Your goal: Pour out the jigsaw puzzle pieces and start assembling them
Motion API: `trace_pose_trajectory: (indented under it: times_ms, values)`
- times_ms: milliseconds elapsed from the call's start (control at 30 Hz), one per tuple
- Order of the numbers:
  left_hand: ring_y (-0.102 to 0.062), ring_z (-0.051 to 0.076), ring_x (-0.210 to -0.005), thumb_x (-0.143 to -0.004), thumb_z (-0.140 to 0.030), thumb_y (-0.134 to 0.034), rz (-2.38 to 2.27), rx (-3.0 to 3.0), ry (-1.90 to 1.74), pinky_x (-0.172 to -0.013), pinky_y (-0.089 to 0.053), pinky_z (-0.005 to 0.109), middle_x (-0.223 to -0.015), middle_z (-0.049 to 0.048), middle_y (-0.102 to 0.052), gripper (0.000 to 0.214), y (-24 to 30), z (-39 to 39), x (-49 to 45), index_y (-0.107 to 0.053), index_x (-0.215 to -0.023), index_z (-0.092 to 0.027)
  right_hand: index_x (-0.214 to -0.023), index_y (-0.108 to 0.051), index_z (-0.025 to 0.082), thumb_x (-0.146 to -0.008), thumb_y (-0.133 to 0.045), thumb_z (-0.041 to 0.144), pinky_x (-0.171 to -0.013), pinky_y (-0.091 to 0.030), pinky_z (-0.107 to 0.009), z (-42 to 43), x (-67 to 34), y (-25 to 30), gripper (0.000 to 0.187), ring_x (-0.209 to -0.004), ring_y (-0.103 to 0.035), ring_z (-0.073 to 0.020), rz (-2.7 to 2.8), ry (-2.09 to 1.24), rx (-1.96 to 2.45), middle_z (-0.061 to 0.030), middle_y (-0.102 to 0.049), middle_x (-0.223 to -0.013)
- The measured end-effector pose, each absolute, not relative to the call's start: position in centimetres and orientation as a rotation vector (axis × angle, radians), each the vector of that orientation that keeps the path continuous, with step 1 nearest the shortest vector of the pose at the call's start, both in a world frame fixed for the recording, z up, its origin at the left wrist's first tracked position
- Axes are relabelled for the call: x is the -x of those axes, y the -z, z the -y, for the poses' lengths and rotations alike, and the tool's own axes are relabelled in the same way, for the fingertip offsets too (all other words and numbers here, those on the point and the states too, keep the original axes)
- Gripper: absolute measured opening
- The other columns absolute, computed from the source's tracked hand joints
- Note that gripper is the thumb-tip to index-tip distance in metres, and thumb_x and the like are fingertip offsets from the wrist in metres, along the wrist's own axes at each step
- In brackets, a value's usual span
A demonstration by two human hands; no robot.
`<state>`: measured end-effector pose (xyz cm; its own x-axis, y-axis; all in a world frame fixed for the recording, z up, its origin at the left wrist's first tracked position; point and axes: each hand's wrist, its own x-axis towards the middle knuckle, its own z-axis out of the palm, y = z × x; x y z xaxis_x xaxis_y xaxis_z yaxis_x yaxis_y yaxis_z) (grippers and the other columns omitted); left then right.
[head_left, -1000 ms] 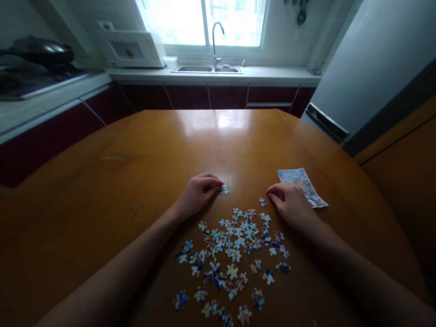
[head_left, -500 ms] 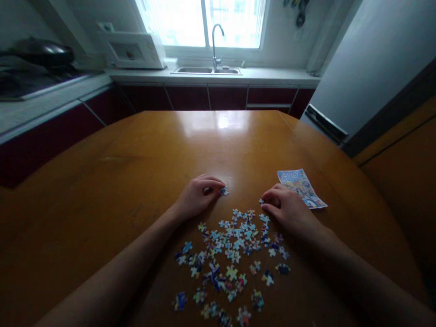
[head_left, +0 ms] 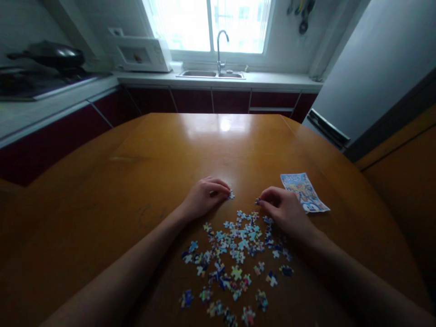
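Observation:
My left hand (head_left: 208,196) is closed, thumb and fingers pinching a small jigsaw puzzle piece (head_left: 232,194) at the table surface. Across a narrow gap, my right hand (head_left: 285,206) pinches another puzzle piece (head_left: 257,200) between thumb and forefinger. Nearer me, a loose spread of many jigsaw pieces (head_left: 243,244) in light blue, dark blue and mixed colours lies between my forearms. Beside my right hand lies a printed picture sheet (head_left: 308,190), its near left part covered by the hand.
Everything rests on a large brown wooden table (head_left: 163,154). Behind it are a counter with a sink (head_left: 200,74) and faucet (head_left: 219,52), and a white microwave (head_left: 141,53). A wok (head_left: 56,55) sits on the stove at left; a grey fridge (head_left: 371,68) stands at right.
My right hand has moved slightly left with its piece, narrowing the gap to the piece in my left hand. The whole view has shifted a little.

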<state>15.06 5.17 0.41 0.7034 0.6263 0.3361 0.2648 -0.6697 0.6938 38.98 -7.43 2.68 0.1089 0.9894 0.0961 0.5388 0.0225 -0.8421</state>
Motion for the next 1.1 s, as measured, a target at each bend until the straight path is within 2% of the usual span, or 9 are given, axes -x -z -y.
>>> trace_pose_trajectory:
  times_ms: [267, 500, 733, 1000, 1100]
  values:
    - [-0.065, 0.019, -0.089, -0.088, -0.024, -0.070, -0.686, -2.314, -0.777, -0.082, -0.051, 0.035, -0.094, 0.0033, -0.077, 0.009, -0.3, -5.2, -15.0, -0.079, -0.086, -0.025, -0.079, -0.074, 0.018, -0.079, -0.068, 0.011, -0.066, -0.048, -0.029, 3.6, -34.0, -2.0, 0.009, -0.069, -0.064, -0.0157, 1.685, -0.831, 1.509, -0.0041, -0.073, -0.075]
    - [-0.066, 0.019, -0.088, -0.087, -0.023, -0.070, -0.694, -2.323, -0.765, -0.083, -0.052, 0.036, -0.094, 0.0028, -0.077, 0.009, -0.5, -5.0, -15.1, -0.079, -0.084, -0.025, -0.078, -0.074, 0.019, -0.081, -0.066, 0.013, -0.065, -0.046, -0.031, 3.6, -33.2, -1.4, 0.010, -0.068, -0.062, -0.0170, 1.740, -0.670, 1.665, -0.0049, -0.072, -0.074]
    - [-0.066, 0.019, -0.088, -0.088, -0.024, -0.070, -0.688, -2.319, -0.767, -0.084, -0.051, 0.036, -0.095, 0.0028, -0.077, 0.010, -0.3, -5.0, -15.0, -0.079, -0.086, -0.025, -0.086, -0.073, 0.021, -0.082, -0.069, 0.016, -0.066, -0.044, -0.029, 4.3, -33.8, -1.4, 0.008, -0.071, -0.058, -0.0152, 1.849, -0.618, 1.547, -0.0032, -0.066, -0.081]
    - [-0.066, 0.019, -0.089, -0.087, -0.023, -0.069, -0.701, -2.330, -0.764, -0.085, -0.052, 0.036, -0.095, 0.0036, -0.077, 0.010, -0.3, -5.0, -15.1, -0.079, -0.084, -0.024, -0.083, -0.070, 0.021, -0.083, -0.072, 0.020, -0.068, -0.044, -0.029, 4.5, -33.6, -1.5, 0.002, -0.073, -0.057, -0.0152, 1.895, -0.597, 1.591, -0.0023, -0.064, -0.083]
    - [-0.067, 0.019, -0.089, -0.087, -0.024, -0.069, -0.688, -2.336, -0.763, -0.087, -0.052, 0.038, -0.095, 0.0033, -0.077, 0.011, -0.1, -5.1, -15.1, -0.079, -0.084, -0.025, -0.080, -0.067, 0.021, -0.083, -0.072, 0.022, -0.066, -0.043, -0.029, 4.7, -33.6, -1.7, 0.006, -0.073, -0.056, -0.0155, 1.942, -0.602, 1.591, -0.0025, -0.063, -0.084]
